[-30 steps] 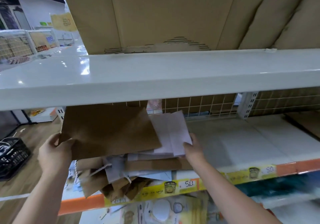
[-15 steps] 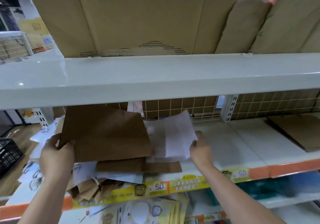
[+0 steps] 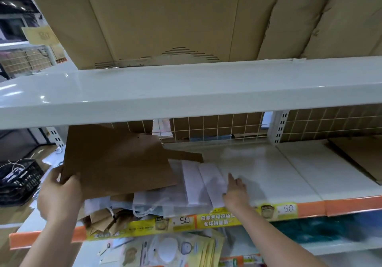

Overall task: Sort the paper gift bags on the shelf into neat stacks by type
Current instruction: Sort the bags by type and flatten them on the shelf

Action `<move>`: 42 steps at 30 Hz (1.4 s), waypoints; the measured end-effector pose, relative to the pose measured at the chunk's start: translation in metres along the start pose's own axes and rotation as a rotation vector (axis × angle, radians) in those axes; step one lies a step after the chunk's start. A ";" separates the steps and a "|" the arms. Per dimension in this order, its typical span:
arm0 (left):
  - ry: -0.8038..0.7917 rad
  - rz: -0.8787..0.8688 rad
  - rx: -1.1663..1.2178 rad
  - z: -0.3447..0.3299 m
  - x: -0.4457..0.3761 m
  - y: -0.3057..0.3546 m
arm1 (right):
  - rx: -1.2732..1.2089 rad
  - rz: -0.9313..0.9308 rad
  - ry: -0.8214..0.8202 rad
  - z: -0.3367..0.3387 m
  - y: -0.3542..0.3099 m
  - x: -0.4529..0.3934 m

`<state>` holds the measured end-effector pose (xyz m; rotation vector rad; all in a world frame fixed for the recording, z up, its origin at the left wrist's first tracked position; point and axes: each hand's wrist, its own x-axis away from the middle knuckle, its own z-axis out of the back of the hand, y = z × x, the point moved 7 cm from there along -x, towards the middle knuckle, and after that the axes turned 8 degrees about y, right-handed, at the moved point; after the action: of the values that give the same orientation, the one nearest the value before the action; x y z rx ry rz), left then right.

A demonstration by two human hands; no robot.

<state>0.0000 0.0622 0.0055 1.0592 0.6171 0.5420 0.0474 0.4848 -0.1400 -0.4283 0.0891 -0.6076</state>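
Gripping a brown bag (image 3: 115,163), left hand (image 3: 60,194); right hand (image 3: 235,192) flat on white bags (image 3: 198,184).

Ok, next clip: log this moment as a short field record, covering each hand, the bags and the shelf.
left hand: left hand grips the lower left corner of the brown bags, lifted off the pile
right hand: right hand rests with fingers straight at the right edge of the white bags
pile: mixed brown and white bags, unsorted, at the shelf's front left
shelf: shelf bare to the right of the right hand
sorting: not finished
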 end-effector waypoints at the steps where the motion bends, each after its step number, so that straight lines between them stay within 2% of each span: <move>1: 0.000 0.000 -0.011 0.000 -0.001 -0.001 | 0.102 0.088 0.109 0.005 -0.009 0.001; 3: -0.007 0.004 -0.023 -0.001 -0.004 -0.002 | 0.109 0.241 0.191 0.002 -0.030 0.006; 7: -0.031 0.001 -0.031 -0.006 -0.009 -0.004 | 0.026 0.128 -0.158 -0.023 -0.059 0.022; 10: -0.048 -0.016 -0.037 -0.009 -0.014 -0.006 | 0.082 0.164 -0.157 -0.029 -0.079 0.028; 14: -0.070 -0.012 -0.045 -0.009 -0.020 -0.011 | 0.016 0.288 -0.191 -0.039 -0.098 0.034; 21: -0.090 -0.005 -0.055 -0.006 -0.028 -0.019 | 0.094 0.047 -0.165 -0.038 -0.085 0.023; 26: -0.107 -0.004 -0.058 -0.002 -0.030 -0.024 | 0.246 0.003 -0.159 -0.040 -0.090 0.024; 35: -0.121 -0.008 -0.056 0.000 -0.036 -0.027 | 0.376 0.135 -0.151 -0.027 -0.123 0.029; 42: -0.104 -0.020 -0.005 0.005 -0.044 -0.025 | 0.404 0.242 0.011 -0.029 -0.124 0.030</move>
<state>-0.0250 0.0195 -0.0067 1.0688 0.5337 0.4681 -0.0003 0.3662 -0.1137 -0.0203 0.0262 -0.3759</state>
